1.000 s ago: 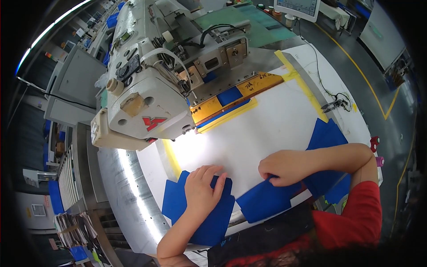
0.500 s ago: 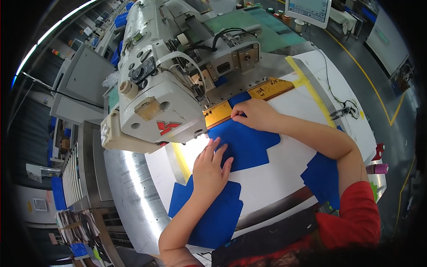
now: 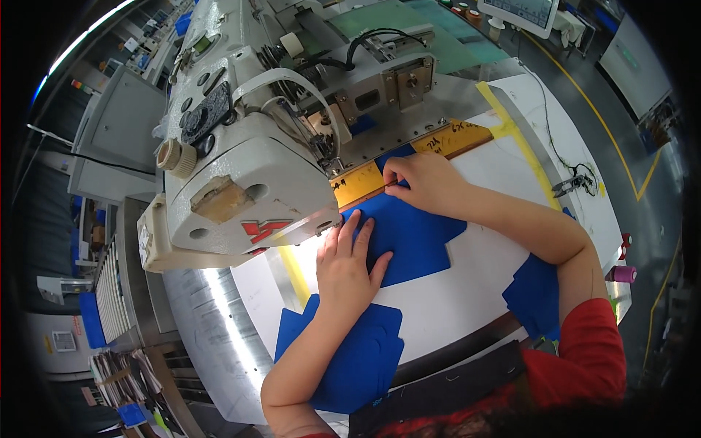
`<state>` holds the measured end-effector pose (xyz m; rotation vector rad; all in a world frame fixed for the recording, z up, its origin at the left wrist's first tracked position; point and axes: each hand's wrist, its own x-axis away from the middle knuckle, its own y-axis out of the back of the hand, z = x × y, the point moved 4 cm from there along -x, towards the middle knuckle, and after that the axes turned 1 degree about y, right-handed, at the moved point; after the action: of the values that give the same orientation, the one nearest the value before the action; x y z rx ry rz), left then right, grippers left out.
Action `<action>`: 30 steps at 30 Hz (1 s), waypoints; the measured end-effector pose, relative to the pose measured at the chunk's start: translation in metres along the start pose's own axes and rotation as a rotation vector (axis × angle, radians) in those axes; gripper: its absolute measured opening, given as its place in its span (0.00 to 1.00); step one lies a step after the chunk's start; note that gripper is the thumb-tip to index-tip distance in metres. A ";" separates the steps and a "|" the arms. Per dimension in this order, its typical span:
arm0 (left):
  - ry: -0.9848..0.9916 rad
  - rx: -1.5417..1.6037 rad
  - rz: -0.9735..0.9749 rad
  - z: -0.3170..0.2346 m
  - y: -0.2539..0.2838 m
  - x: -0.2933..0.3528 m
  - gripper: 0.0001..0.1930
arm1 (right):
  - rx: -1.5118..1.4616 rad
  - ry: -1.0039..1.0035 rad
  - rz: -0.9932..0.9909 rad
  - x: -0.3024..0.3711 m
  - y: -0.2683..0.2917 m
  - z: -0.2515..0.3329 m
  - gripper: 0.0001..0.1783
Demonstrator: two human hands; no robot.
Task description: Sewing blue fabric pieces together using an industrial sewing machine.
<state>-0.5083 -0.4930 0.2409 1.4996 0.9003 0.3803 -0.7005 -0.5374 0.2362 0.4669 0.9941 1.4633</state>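
Note:
A blue fabric piece point(image 3: 409, 248) lies on the white work surface under the sewing machine head point(image 3: 248, 182). Its upper end runs beneath a yellow strip-shaped template point(image 3: 358, 184) with handwritten marks. My left hand point(image 3: 345, 266) rests on the fabric's left edge, fingers stretched and slightly spread, fingertips close to the machine head. At the template's lower edge my right hand point(image 3: 423, 184) is closed in a pinch. A thin dark sliver shows at its fingertips; what they grip is too small to make out. The needle area is partly hidden behind the machine head.
Stacked blue fabric pieces point(image 3: 358, 358) lie under my left forearm, and more blue pieces point(image 3: 533, 296) beside my right elbow. Thread snips point(image 3: 569, 184) rest at the right, near thread spools point(image 3: 623, 274). A screen point(image 3: 522, 13) stands at the back right.
The view has shifted, so the machine head looks larger and nearer. My right fingertips have drawn into a tighter pinch at the template edge. My left hand stays flat on the fabric.

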 end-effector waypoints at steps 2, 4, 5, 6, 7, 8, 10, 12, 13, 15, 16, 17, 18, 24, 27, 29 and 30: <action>0.004 0.004 -0.038 0.001 0.000 0.000 0.29 | 0.025 0.019 -0.010 0.000 0.001 0.000 0.12; -0.001 -0.015 -0.035 0.002 0.001 -0.001 0.30 | 0.048 0.040 -0.018 -0.001 0.003 0.001 0.12; -0.005 -0.035 -0.033 0.002 0.001 -0.001 0.30 | 0.040 -0.002 0.004 -0.002 0.005 0.000 0.12; -0.007 -0.033 -0.033 0.002 0.001 -0.001 0.30 | 0.034 -0.043 0.026 -0.002 0.006 -0.002 0.12; -0.011 -0.046 -0.037 0.002 0.000 -0.002 0.30 | 0.036 -0.045 0.025 -0.001 0.007 -0.004 0.12; -0.015 -0.059 -0.041 0.002 0.000 -0.002 0.31 | 0.052 -0.023 0.001 0.000 0.009 -0.007 0.13; -0.017 -0.062 -0.042 0.002 -0.001 -0.002 0.31 | 0.071 0.000 -0.023 0.005 0.012 -0.014 0.13; -0.016 -0.066 -0.045 0.001 -0.001 -0.002 0.31 | 0.086 0.021 -0.096 0.010 0.020 -0.018 0.14; -0.016 -0.072 -0.045 0.001 0.000 -0.002 0.30 | 0.087 0.022 -0.095 0.011 0.027 -0.020 0.14; -0.013 -0.080 -0.046 0.000 0.001 -0.001 0.30 | 0.081 -0.128 0.067 0.011 0.037 -0.028 0.13; 0.007 -0.070 -0.031 0.000 0.001 0.000 0.30 | 0.080 -0.125 0.068 0.013 0.037 -0.029 0.13; 0.027 -0.060 -0.015 0.000 0.000 0.000 0.30 | 0.209 0.024 -0.041 0.017 0.040 -0.021 0.13; 0.028 -0.059 -0.015 -0.001 0.000 -0.001 0.30 | 0.339 0.172 -0.149 0.022 0.042 -0.012 0.12; 0.026 -0.071 -0.014 -0.003 -0.001 -0.002 0.30 | 0.372 0.468 0.002 0.041 -0.011 0.034 0.19; 0.027 -0.052 -0.016 -0.002 -0.002 -0.001 0.30 | 0.521 0.485 0.043 0.043 -0.019 0.030 0.22; 0.024 -0.051 -0.010 -0.002 -0.001 -0.001 0.30 | 0.499 0.454 0.072 0.045 -0.015 0.028 0.22; 0.030 -0.052 -0.010 -0.002 -0.001 -0.001 0.30 | 0.484 0.418 0.100 0.046 -0.013 0.026 0.22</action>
<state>-0.5109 -0.4921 0.2402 1.4445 0.9147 0.4172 -0.6803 -0.4881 0.2275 0.5740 1.6972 1.4348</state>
